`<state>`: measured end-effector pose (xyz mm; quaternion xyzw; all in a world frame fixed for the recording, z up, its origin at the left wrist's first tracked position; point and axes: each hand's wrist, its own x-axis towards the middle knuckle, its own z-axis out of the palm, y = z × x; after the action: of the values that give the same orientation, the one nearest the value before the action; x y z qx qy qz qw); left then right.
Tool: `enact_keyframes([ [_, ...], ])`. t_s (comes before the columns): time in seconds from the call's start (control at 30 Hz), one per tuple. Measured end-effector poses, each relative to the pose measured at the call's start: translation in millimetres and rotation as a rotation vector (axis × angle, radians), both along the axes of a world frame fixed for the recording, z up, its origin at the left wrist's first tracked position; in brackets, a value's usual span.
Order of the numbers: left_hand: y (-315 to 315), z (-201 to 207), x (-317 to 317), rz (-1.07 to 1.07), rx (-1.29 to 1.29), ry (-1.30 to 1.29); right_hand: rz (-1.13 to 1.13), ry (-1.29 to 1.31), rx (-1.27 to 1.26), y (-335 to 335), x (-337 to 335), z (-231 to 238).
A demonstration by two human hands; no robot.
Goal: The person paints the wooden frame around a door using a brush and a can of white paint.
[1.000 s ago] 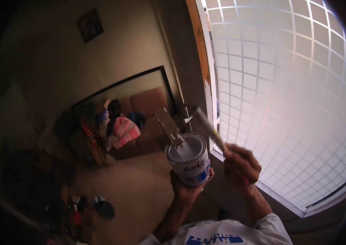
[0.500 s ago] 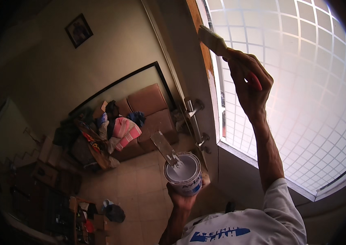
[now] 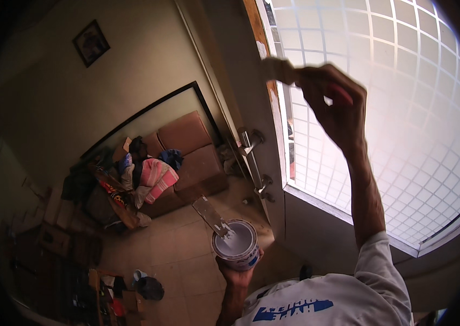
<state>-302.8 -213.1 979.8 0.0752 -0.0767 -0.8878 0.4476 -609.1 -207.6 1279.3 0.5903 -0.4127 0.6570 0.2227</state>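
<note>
My left hand (image 3: 239,273) is wrapped round the lower side of a round tin (image 3: 248,259) with a white and blue label. White paste (image 3: 234,245) is inside the tin. A flat, paste-smeared strip (image 3: 208,213) stands tilted in the paste, its far end sticking out over the rim. Raised at the upper right, my right hand (image 3: 341,95) grips a putty knife by what looks like a red handle. The putty knife's broad end (image 3: 279,70), blurred by motion, is at the door frame edge (image 3: 269,87), over bare orange-brown wood with white patches.
Right of the frame is a bright window pane (image 3: 393,108) with a white grid. A metal pull handle (image 3: 254,160) stands on the door. Beyond it, a brown sofa (image 3: 200,168) holds piled clothes and cloths. A dark bag (image 3: 149,288) lies on the tiled floor (image 3: 186,266).
My right hand has brought the putty knife down along the door frame edge. A new white patch shows on the wood above it. The tin sits slightly lower and further left in view.
</note>
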Motion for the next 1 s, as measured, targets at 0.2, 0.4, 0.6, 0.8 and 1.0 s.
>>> enact_keyframes([
  [0.2, -1.7, -17.3, 5.3, -0.024, 0.007, 0.043, -0.028, 0.127, -0.175, -14.2, -12.9, 41.9],
  [0.4, -1.2, -18.7, 7.9, -0.018, 0.017, 0.070, -0.066, 0.112, -0.147, -18.6, -10.3, 4.1],
  [0.6, -6.1, -25.5, 12.5, -0.042, 0.001, 0.060, -0.143, 0.066, -0.063, -7.7, 1.8, -41.6],
  [0.8, -4.5, -18.3, 11.5, -0.063, 0.029, 0.072, -0.143, 0.034, 0.063, 4.4, 12.9, -73.0],
  [1.0, -6.0, -27.0, 13.3, -0.068, 0.056, 0.084, -0.121, 0.097, 0.252, 21.7, 14.5, -74.3],
])
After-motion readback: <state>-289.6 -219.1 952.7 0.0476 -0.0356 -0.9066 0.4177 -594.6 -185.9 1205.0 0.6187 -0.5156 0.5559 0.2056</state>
